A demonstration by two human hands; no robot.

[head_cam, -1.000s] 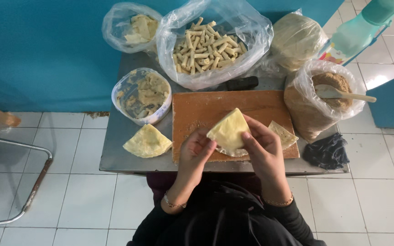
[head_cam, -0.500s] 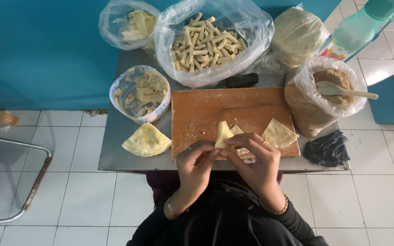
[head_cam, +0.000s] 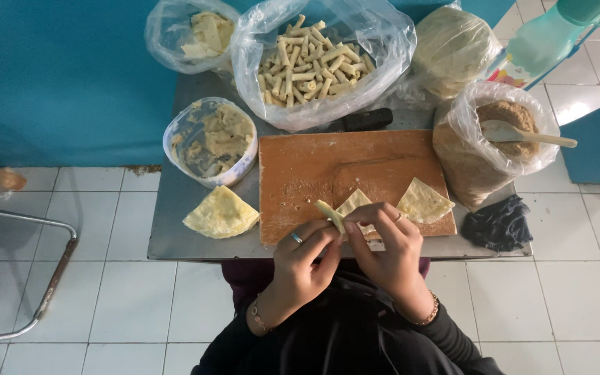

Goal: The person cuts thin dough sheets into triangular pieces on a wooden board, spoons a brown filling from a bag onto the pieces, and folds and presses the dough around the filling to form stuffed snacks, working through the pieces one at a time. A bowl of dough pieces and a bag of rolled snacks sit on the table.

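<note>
My metal table stands against the blue wall on a white tiled floor, and nearly everything I use sits on it. Biggest is the clear plastic bag of finished rolled pastry sticks at the back, with a smaller bag of yellowish wrappers to its left and a bundled bag of pale wrappers to its right. At the right edge stands an open bag of brown crumb filling with a pale spoon resting in it, the handle poking out to the right. In the middle lies my wooden cutting board, floury on top, a dark knife handle just behind it. Left of the board is a plastic tub of paste, and in front of that a folded stack of wrappers. A dark cloth sits crumpled at the table's right corner.

On the board's near right lies one triangular wrapper, untouched. My left hand and right hand meet over the board's front edge, both pinched around a half-rolled wrapper: its rolled end sticks up left between my fingertips, while its flat corner rests on the board.
</note>
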